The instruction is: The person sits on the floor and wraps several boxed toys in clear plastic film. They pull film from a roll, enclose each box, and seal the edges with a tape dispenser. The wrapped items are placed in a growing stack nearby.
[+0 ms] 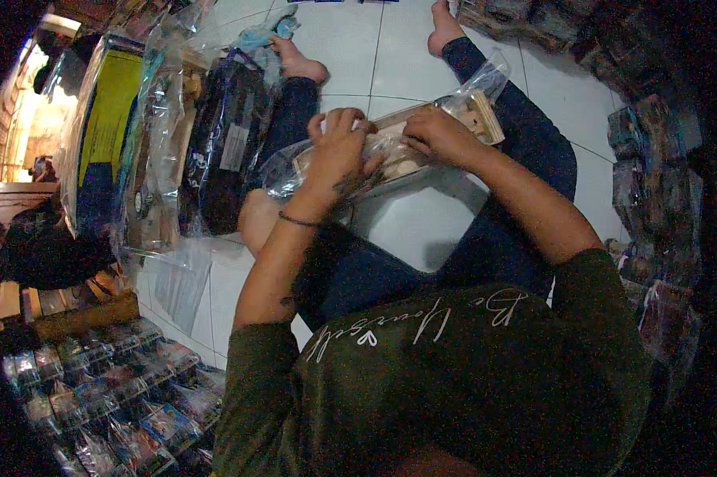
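A long, pale wooden piece [484, 117], box-like in outline, lies slantwise between my legs. Clear plastic film [283, 168] is around it and sticks out past both ends. My left hand [338, 151] grips its left part through the film, fingers bent over the far edge. Something small and white shows under those fingers; its kind is unclear. Farther right, my right hand [442, 137] is closed at the wooden piece, fingertips pressed on the film along its upper side. Exactly what the right fingertips pinch is hidden.
At my left stand plastic-wrapped goods: a black package [227, 143] and a yellow-and-blue panel [112, 119]. A rack of small clear packets [112, 389] sits lower left. Dark wrapped bundles [652, 175] line the right side. White floor tiles [414, 230] show between my legs.
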